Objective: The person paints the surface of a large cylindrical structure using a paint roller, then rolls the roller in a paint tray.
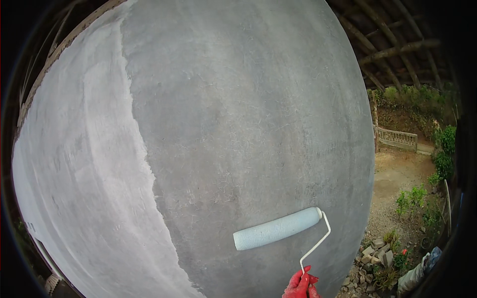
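Observation:
At the lower edge, right of the middle, my right hand [300, 286] shows in red, apparently gloved. Its fingers are closed round the lower end of a paint roller [278, 230], whose handle is mostly hidden in the hand or below the picture. The pale, light-blue sleeve lies tilted, its right end higher, on a thin bent white wire frame. Behind the roller rises a large grey wall [243, 124] with fine cracks; whether the sleeve touches it I cannot tell. A lighter, whitish coat [109, 124] covers its left part, ending in a ragged edge. My left hand is out of view.
Right of the wall's edge lies a dirt yard [397, 171] with a pale balustrade [396, 137]. Broken stones [376, 254], plants and a whitish sack [412, 276] are at the lower right. Roof poles [397, 52] cross above.

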